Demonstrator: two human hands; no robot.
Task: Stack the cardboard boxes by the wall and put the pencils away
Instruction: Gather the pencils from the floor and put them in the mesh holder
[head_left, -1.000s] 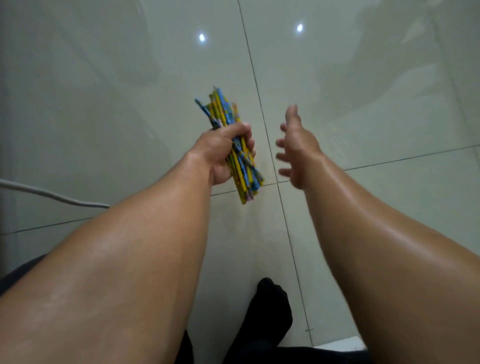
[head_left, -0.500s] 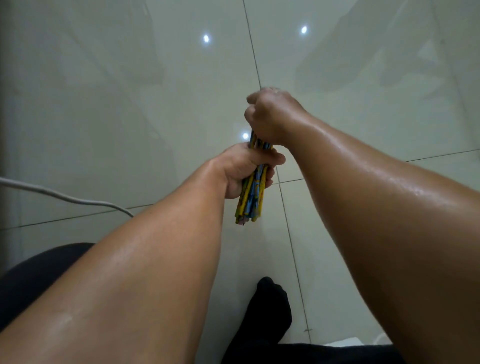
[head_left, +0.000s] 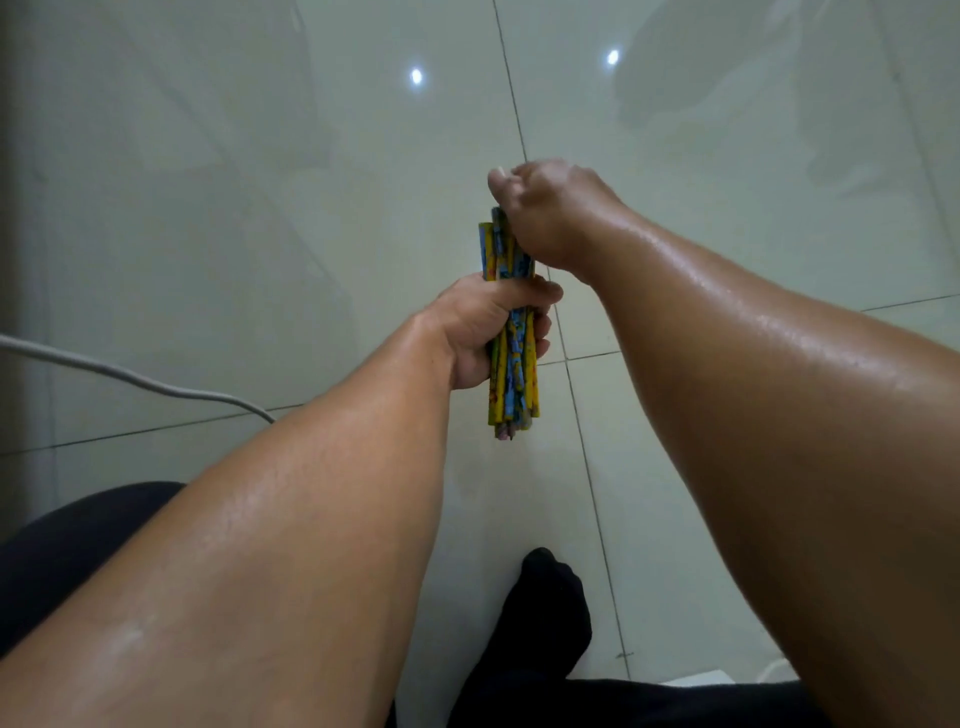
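Fingers of the left hand: the fingers (head_left: 543, 325) were curled tightly round the middle of a bundle of pencils (head_left: 511, 379), with the thumb laid across the front of the bundle.
Fingers of the right hand: they (head_left: 501, 182) were bent into a fist over the upper end of the same bundle; most of them were hidden behind the back of the hand, so I cannot tell how many touched the pencils.
Left hand: the left hand (head_left: 483, 327) held the bundle from the left side, just below the other hand.
Right hand: the right hand (head_left: 545, 213) sat on top of the bundle, close to the left hand but apart from it.
Pencils: yellow and blue patterned, packed together, nearly upright, in the air above the floor; a short part showed between the two hands and the lower ends stuck out under the left hand.
Forearms: both were bare and reached forward from the lower edge of the view.
Floor: the floor (head_left: 208, 208) was of large pale glossy tiles with thin dark joints, and two small light spots (head_left: 415, 76) were reflected in it.
Cable: a grey cable (head_left: 130, 376) lay on the floor at the left and passed behind the left forearm.
Foot: a foot in a black sock (head_left: 550, 608) stood on the floor between the forearms.
Trousers: dark cloth (head_left: 67, 540) showed at the lower left.
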